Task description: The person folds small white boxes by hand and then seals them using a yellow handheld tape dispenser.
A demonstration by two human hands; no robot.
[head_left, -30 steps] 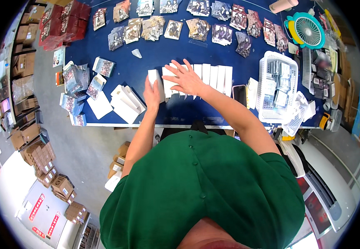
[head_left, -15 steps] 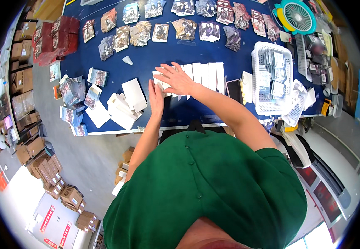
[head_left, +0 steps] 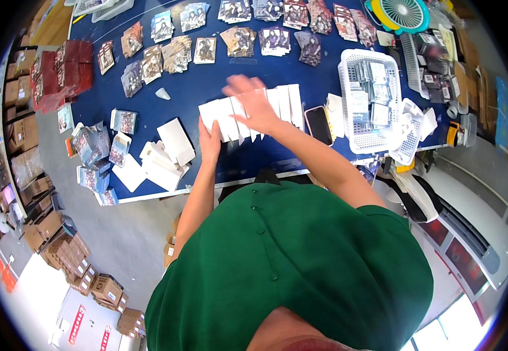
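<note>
A row of slim white boxes [head_left: 289, 105] lies side by side on the blue table in front of me. Against the row's left end rests my left hand [head_left: 209, 144], its fingers stretched along the outermost box and partly hidden by it. Over the middle of the row is my right hand [head_left: 255, 110], palm down with fingers apart and a little blurred. No object shows in either hand. Some boxes stand slightly uneven at their near ends, and those under my right hand are partly covered.
Fanned piles of picture cards [head_left: 239, 42] line the far side. Loose white boxes [head_left: 175, 143] and small picture packs [head_left: 119, 149] lie left, near red boxes [head_left: 61, 76]. A phone [head_left: 319, 124], a white basket [head_left: 347, 99] of wrapped packs and a teal fan [head_left: 403, 14] are on the right.
My right hand has moved rightward along the row, uncovering boxes at the left end. My left hand stays at that end, slightly nearer me. The whole view has shifted a little.
</note>
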